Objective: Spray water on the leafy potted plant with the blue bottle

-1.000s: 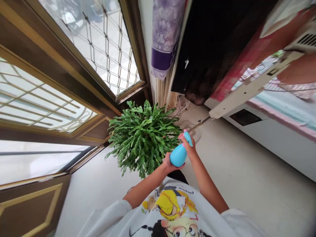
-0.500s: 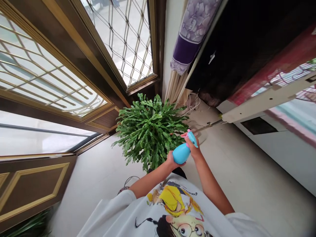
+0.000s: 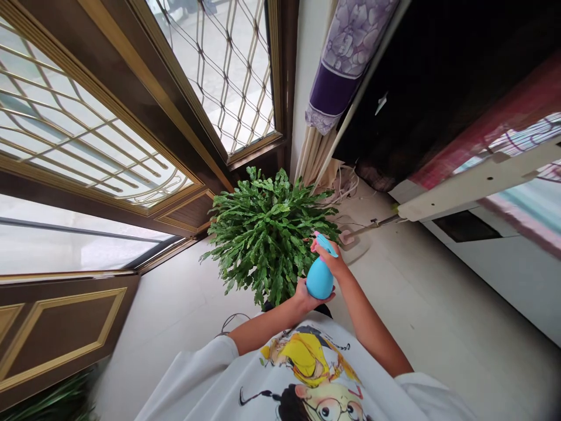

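A light blue spray bottle (image 3: 319,277) with a blue and pink trigger head is held in front of me in both hands. My left hand (image 3: 307,297) cups the round base from below. My right hand (image 3: 332,259) is wrapped round the neck and trigger. The nozzle points left at a bushy green potted plant (image 3: 267,231) that stands on the pale floor just beyond my hands.
Brown-framed windows and a door with gold lattice (image 3: 131,117) run along the left. A purple flowered curtain (image 3: 342,64) hangs behind the plant. A mop or floor tool (image 3: 363,229) lies on the floor at the right, below a white shelf edge (image 3: 477,181).
The bottle has shifted slightly left and stands more upright, closer to the plant's leaves. My view has turned a little to the left, with both hands still on the bottle.
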`<action>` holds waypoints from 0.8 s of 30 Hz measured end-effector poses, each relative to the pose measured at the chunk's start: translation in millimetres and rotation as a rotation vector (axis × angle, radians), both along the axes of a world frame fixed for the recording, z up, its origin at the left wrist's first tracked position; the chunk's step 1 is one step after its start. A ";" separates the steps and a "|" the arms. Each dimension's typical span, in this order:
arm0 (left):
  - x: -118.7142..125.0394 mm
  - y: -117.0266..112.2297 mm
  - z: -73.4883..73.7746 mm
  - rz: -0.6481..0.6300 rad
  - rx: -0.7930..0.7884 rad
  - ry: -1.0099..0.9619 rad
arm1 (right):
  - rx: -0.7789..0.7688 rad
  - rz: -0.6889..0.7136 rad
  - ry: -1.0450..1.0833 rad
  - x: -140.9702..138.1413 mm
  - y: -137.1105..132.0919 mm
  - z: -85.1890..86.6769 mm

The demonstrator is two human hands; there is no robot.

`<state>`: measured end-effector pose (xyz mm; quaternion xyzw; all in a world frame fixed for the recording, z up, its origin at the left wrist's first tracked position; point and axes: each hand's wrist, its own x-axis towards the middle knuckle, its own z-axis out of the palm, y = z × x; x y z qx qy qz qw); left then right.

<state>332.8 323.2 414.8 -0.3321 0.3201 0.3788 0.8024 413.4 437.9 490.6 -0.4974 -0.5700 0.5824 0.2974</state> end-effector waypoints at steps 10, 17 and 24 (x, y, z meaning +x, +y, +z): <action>-3.8 0.7 -6.4 -0.345 0.099 0.045 | -0.091 -0.298 0.091 25.7 -4.7 -36.2; 5.4 1.0 -21.0 -0.571 0.183 -0.036 | -0.114 -0.530 0.107 57.8 -18.4 -51.4; 19.6 0.3 -17.3 -0.558 0.186 -0.031 | -0.104 -0.583 0.031 75.6 -26.4 -45.4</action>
